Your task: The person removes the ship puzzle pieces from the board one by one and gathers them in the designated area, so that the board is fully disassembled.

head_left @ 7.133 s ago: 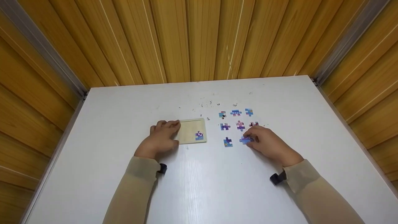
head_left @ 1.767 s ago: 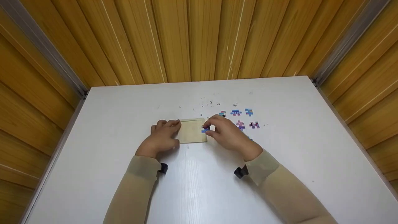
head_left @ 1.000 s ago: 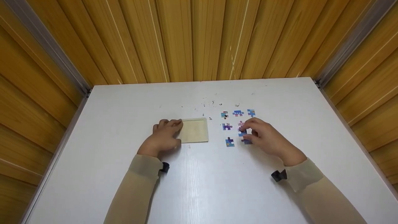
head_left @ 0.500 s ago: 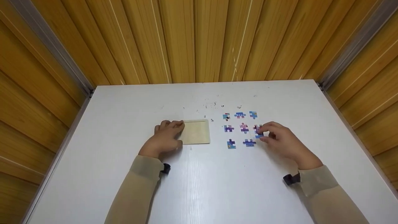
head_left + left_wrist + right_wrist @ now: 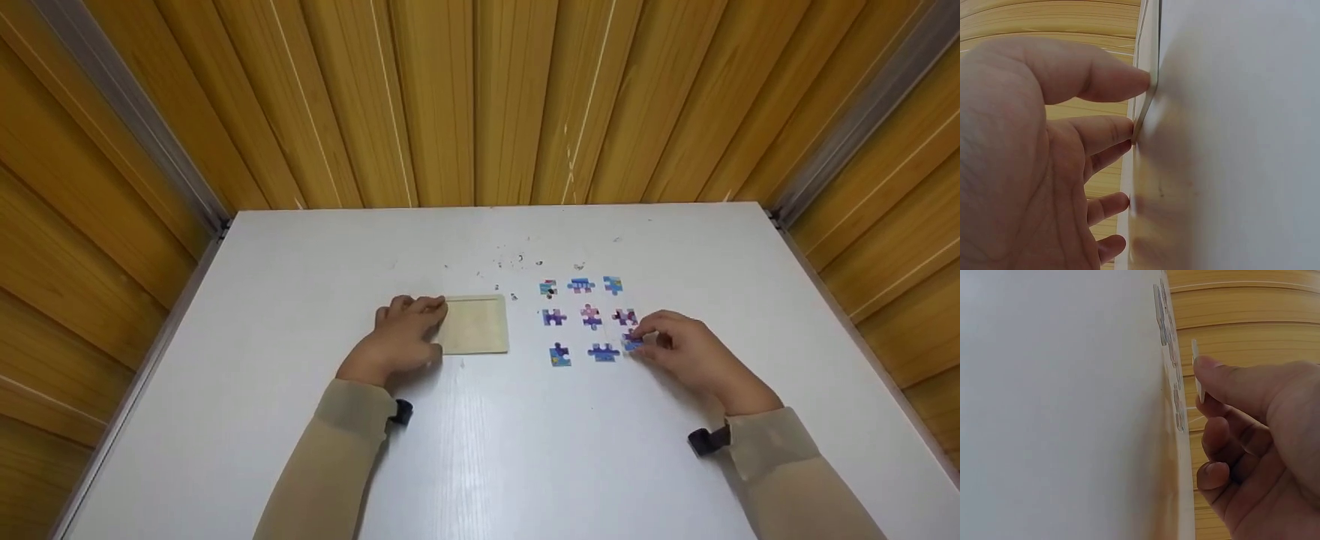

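Note:
My left hand (image 5: 401, 341) holds the left side of a shallow square wooden puzzle tray (image 5: 476, 324), its thumb near the front corner and fingers toward the back. In the left wrist view, the thumb and index finger touch the tray's edge (image 5: 1154, 50). Between thumb and index finger, my right hand (image 5: 690, 356) pinches a blue-purple jigsaw piece (image 5: 632, 343). The right wrist view shows this piece (image 5: 1198, 377) edge-on, lifted clear of the tabletop. Just left of it lies a blue-purple piece (image 5: 604, 352), and behind it a dark pink one (image 5: 625, 316).
Several more jigsaw pieces lie in spaced rows right of the tray, among them a pink one (image 5: 591, 316) and a yellow-blue one (image 5: 559, 355). Small dark marks (image 5: 520, 259) dot the white table (image 5: 525, 465) behind. Wood-look panels (image 5: 442, 105) stand beyond its far edge.
The piece seen in the tray earlier is gone from it. My right hand has carried a piece from the tray's right side, over the rows, to their front right. My left hand stays at the tray.

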Motion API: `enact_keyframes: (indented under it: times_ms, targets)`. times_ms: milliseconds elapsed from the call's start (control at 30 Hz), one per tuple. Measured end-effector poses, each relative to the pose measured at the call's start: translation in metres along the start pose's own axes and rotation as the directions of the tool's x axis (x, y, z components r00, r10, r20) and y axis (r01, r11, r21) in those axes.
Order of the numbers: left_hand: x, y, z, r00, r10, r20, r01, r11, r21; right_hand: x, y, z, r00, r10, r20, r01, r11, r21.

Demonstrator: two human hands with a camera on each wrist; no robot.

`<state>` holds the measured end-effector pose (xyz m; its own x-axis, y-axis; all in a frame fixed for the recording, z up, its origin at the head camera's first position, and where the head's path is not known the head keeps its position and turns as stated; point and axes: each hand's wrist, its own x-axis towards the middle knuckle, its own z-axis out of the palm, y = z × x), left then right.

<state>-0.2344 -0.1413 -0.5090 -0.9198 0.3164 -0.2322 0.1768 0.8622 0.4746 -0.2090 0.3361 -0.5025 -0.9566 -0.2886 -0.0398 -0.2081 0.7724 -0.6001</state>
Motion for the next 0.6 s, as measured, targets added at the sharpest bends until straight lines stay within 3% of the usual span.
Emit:
enact_keyframes:
  times_ms: [233, 600]
  targets:
    - [-0.0006, -0.0014, 0.0005, 1.000, 0.013, 0.012, -0.013, 1.000, -0.009, -0.0010, 0.0005, -0.0002, 1.000, -0.018, 0.022, 0.019, 1.000, -0.012]
    - [0.0008, -0.0018, 0.0020, 1.000, 0.018, 0.007, -0.018, 1.000, -0.001, -0.0024, 0.0049, -0.0023, 0.995, 0.061, 0.081, -0.059, 0.998, -0.028]
